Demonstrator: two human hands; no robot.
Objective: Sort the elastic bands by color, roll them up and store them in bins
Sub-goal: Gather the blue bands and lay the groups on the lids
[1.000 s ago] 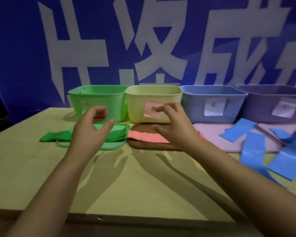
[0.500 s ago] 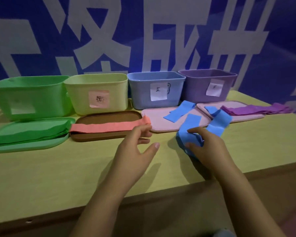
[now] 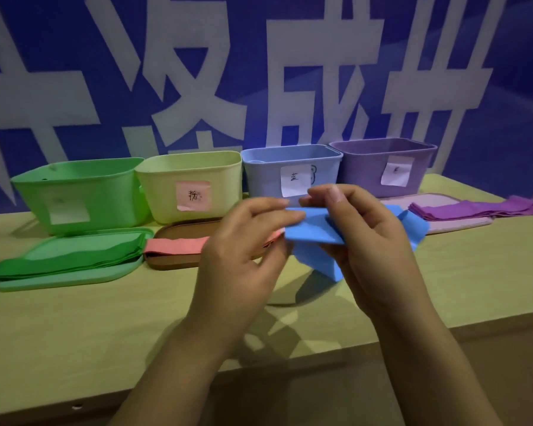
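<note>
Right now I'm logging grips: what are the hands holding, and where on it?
Both hands hold the blue band above the table: left hand pinches its left end, right hand grips its bunched middle.

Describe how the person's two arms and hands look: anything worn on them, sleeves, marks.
Both the left hand and the right hand are bare: no gloves, rings, watch or bracelets show. The forearms are uncovered down to the bottom edge of the head view, so no sleeve appears. The nails look short and unpainted. No marks or bandages can be made out in this dim light.
</note>
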